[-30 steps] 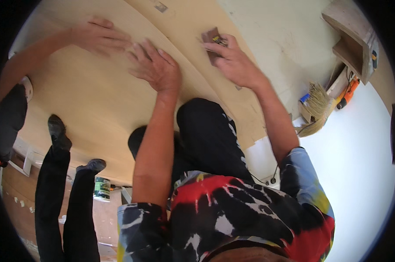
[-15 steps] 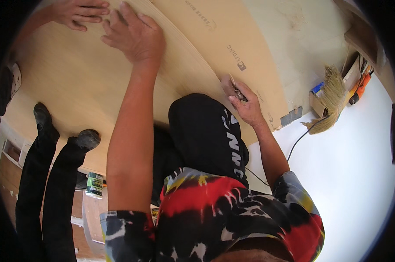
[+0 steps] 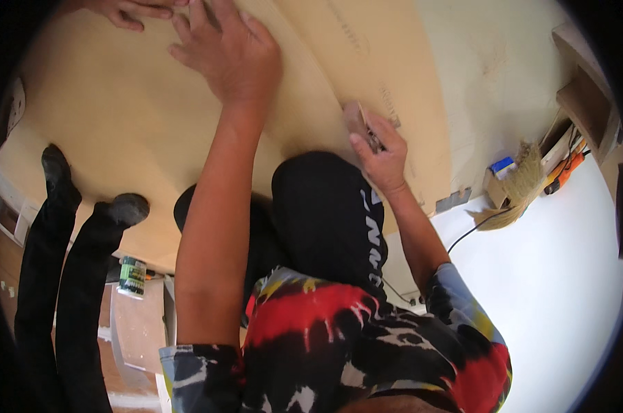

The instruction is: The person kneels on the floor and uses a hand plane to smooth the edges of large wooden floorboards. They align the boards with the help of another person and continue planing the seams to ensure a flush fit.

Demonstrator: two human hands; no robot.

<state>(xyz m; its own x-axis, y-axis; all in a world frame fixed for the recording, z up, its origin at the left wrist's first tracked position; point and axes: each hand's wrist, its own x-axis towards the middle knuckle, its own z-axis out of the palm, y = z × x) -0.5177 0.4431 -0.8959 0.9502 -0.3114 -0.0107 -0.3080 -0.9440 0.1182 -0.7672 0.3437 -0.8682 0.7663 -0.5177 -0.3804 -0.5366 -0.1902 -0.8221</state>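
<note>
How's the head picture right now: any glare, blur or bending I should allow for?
Head view: the white surface at right looks nearly washed out; print on the tan sheet is smeared, the right hand slightly soft; corners black, edges bowed.

The board (image 3: 132, 103) is tan, the block (image 3: 355, 118) brown.

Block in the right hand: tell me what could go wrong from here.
The block in the right hand is by the edge of the sheet; it might slip and scrape the nearby knee. The left hand is close to the other person's hand, so their fingers could knock together.
</note>
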